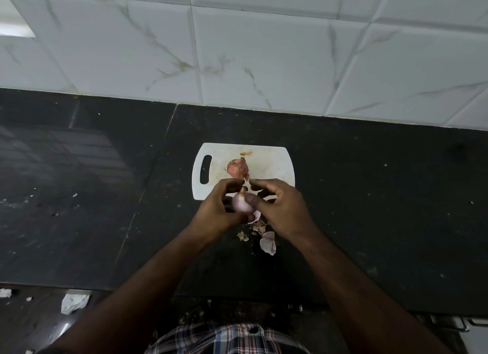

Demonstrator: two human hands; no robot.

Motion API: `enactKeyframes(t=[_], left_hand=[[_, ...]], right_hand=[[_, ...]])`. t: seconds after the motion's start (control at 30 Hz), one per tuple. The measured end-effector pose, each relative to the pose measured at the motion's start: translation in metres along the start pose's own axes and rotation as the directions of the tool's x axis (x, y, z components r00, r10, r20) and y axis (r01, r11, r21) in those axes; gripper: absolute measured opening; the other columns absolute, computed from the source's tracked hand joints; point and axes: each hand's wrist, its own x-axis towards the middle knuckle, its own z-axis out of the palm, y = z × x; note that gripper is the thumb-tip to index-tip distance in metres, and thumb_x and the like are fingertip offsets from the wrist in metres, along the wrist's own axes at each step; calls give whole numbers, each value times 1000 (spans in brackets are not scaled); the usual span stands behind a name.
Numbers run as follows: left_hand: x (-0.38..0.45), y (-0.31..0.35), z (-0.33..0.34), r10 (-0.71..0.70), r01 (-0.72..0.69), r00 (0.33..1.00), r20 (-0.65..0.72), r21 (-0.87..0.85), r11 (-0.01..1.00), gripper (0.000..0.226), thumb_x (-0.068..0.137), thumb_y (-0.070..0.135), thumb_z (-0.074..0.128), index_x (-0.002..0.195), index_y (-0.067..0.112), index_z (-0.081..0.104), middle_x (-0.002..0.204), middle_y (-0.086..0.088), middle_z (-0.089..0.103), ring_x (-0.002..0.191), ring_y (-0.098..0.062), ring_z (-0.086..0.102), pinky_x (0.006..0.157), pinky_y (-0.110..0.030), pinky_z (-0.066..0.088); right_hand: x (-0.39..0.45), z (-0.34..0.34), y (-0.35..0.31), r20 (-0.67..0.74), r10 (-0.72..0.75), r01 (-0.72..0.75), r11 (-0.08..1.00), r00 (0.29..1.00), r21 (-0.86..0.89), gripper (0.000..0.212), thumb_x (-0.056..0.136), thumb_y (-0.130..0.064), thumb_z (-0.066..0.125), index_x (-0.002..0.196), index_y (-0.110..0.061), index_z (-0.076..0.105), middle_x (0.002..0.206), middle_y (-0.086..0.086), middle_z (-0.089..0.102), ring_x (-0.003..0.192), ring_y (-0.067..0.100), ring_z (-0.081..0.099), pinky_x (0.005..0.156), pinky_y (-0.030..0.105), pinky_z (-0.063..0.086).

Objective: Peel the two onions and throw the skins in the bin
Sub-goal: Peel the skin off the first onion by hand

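Two hands [250, 206] gripping smooth pale onion [240, 203], papery skins [267, 241]

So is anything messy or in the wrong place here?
Yes. Peeled onion skins lie loose on the dark counter, below the hands and off the white cutting board, not in any bin. One more scrap sits on the board near the unpeeled onion.

Light: dim, you're getting soft overhead light only.
Glare: pale sheen on worktop [79, 148] left side.
Edges: wall tiles [264, 50] bow, wide-angle.
Focus: slightly soft throughout.
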Motion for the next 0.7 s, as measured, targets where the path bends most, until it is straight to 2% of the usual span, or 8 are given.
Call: enactKeyframes(t=[0.1,0.2,0.27,0.37,0.43,0.5,0.6,0.7], left_hand=[[-1,1,6,39,-40,999,22,59,997,69,70,-1,86,125,28,54,122,10,63,101,-9,67,79,-29,60],[0,-2,2,7,-9,999,49,54,999,69,72,10,88,128,29,53,125,7,62,104,-10,67,82,-25,58],[-1,-3,-1,-47,51,995,84,-39,998,68,72,18,86,132,21,54,123,-3,65,106,-16,69,83,-26,57],[-2,-4,-1,-72,83,994,80,-145,986,62,77,9,82,133,7,54,118,-14,68,102,-19,71,80,-25,56],[-2,-5,-2,-50,57,996,69,-109,992,63,73,13,83,131,8,57,117,-11,69,103,-20,71,82,-28,57],[-1,-5,-2,-45,48,998,39,-100,994,67,69,16,85,130,11,59,115,-6,70,102,-20,71,84,-31,58],[-1,-5,2,-21,20,1000,-7,-105,994,65,70,9,86,130,14,60,115,-3,69,104,-20,70,87,-34,59],[-1,-4,3,10,-10,1000,-3,-96,995,68,68,13,85,130,16,59,118,-3,68,107,-21,70,89,-38,59]], right_hand=[[3,3,-3,-16,-39,38,997,999,-69,18,85,-17,75,102,-21,75,96,-13,67,89,2,62,83,22,51],[3,2,0,-85,-28,25,999,996,-38,10,85,-11,73,90,-20,74,85,-13,69,83,3,65,79,26,55],[2,2,2,-80,-21,19,1000,997,-21,12,87,-10,71,89,-21,72,86,-14,70,84,1,66,79,24,55],[-1,3,2,-22,-25,25,999,999,-31,19,88,-11,70,102,-23,74,98,-12,73,92,1,67,85,23,55],[0,4,3,-26,-54,52,995,998,-90,19,89,-11,70,105,-20,76,101,-8,75,93,4,68,86,24,56],[0,6,4,-90,-43,33,994,995,-106,13,88,-11,70,96,-18,78,92,-7,75,86,6,69,80,28,57],[0,10,5,-146,124,-112,990,981,85,11,88,-10,69,83,-18,75,79,-6,75,79,13,72,77,38,60],[-2,11,2,-92,315,-265,897,945,355,15,90,-4,66,81,-11,74,80,6,76,81,26,75,80,46,62]])
